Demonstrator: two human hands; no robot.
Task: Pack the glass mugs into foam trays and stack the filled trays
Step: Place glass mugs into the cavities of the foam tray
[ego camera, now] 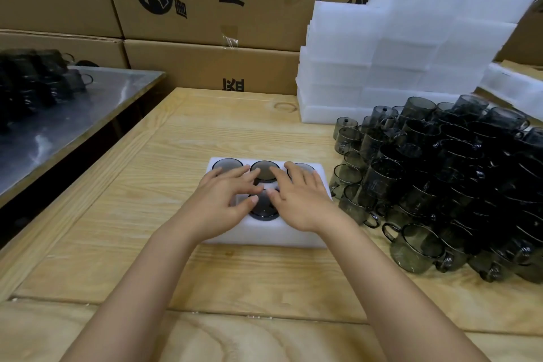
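Pressing down on a loaded foam tray (264, 236): left hand (226, 200) and right hand (299, 200) laid side by side on top, fingers straight and spread, gripping nothing, fingertips resting on dark round mug bases. Under the left fingertips, the far-left mug (224, 163); between the two hands, the far-middle mug (262, 170) and, nearer the wrists, the near-middle mug (264, 210); under the right fingertips, the far-right mug (307, 168). Near corner pockets hidden beneath the palms, so no telling whether filled.

Probably a seating check before stacking. Push straight down with flat fingers, loading the glass bases rather than the soft foam ribs, likely to dent or tear under a pointed press. Feel for any mug standing proud or tilted; the near-middle mug seems to sit slightly high, so ease that one home first, gently, without rocking. Keep both hands level to avoid tipping the tray on the wooden table (141, 185).

For the lift, slide each hand outward to the tray's short ends and raise evenly. Mind the pile of loose mugs (440, 179) just outside the right wrist; empty foam trays (396, 53) stacked well beyond the right fingertips.
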